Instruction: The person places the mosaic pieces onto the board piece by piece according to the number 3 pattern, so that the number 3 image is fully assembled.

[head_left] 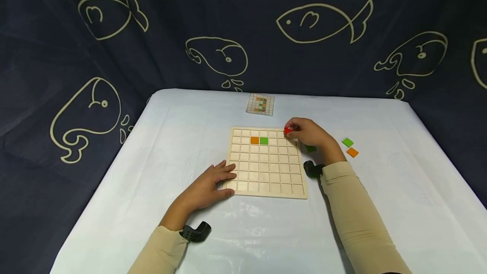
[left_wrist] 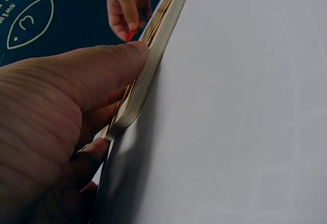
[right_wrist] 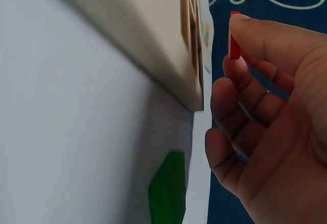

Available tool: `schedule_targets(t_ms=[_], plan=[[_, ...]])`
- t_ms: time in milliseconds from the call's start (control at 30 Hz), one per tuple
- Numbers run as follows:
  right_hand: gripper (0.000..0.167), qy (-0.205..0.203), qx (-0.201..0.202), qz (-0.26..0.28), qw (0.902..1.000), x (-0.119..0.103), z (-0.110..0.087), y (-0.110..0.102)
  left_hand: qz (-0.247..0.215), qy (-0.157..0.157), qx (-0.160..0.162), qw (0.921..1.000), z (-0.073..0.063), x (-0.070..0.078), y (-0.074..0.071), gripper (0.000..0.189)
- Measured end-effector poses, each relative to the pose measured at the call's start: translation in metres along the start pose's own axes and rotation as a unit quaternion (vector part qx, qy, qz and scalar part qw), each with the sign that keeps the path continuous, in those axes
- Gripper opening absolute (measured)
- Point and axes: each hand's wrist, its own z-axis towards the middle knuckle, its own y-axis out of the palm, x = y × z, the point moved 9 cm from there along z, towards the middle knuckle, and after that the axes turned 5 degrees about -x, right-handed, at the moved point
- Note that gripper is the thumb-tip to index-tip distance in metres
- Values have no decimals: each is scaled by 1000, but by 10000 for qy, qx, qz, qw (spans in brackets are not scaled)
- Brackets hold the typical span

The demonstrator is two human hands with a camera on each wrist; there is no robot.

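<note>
A square wooden grid board (head_left: 266, 166) lies flat in the middle of the table. An orange tile (head_left: 254, 140) and a green tile (head_left: 264, 141) sit side by side in its second row from the far edge. My left hand (head_left: 212, 185) rests on the board's near left corner with fingers spread, the thumb on the rim in the left wrist view. Between thumb and fingertip, my right hand (head_left: 309, 132) pinches a small red tile (right_wrist: 234, 36) above the far right corner of the board.
Beyond the board lies a small pattern card (head_left: 260, 104) with coloured squares. To the right are a loose green tile (head_left: 347, 142) and an orange tile (head_left: 352, 152); another green tile (head_left: 311, 149) is beneath my right hand. A dark fish-print cloth (head_left: 262, 67) hangs behind the table.
</note>
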Motion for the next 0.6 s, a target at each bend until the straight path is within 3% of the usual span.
schedule_targets(t_ms=[200, 600], plan=[[18, 103, -167, -13, 9998, -7, 0, 4, 47, -16, -16, 10000, 0, -1, 0, 46], [18, -64, -481, 109, 9988, -28, 1, 24, -1, -29, -24, 10000, 0, 1, 0, 47]])
